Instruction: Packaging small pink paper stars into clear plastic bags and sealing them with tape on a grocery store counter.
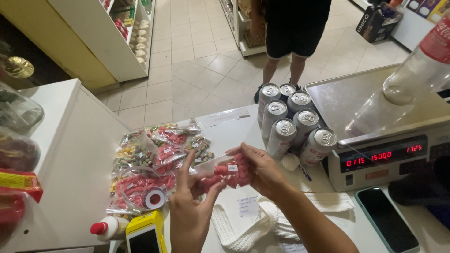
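Both hands raised over the middle of the white counter [225, 124], sharing 1 clear bag of red candies [225, 174]. Left hand [190, 213] pinches the bag's left end, thumb up, fingers curled under. Right hand [262, 171] closed around the bag's right end, fingers wrapped over the top.

Left of the hands, toward the counter's left edge: a heap of similar candy bags [150, 161], red, green and mixed, with a roll of tape [154, 198] lying on it. Near front edge: yellow handheld device [145, 232], white bottle with red cap [108, 228]. Under the right forearm: white knitted cloth [255, 225].

Behind the hands: 7 silver drink cans [293, 124] standing together, just beside a digital scale [375, 136] lit with red digits; clear plastic bottle [412, 75] on its pan. Dark phone [386, 219] at front right corner.

A person in dark shorts [293, 28] stands beyond the far edge on the tile floor
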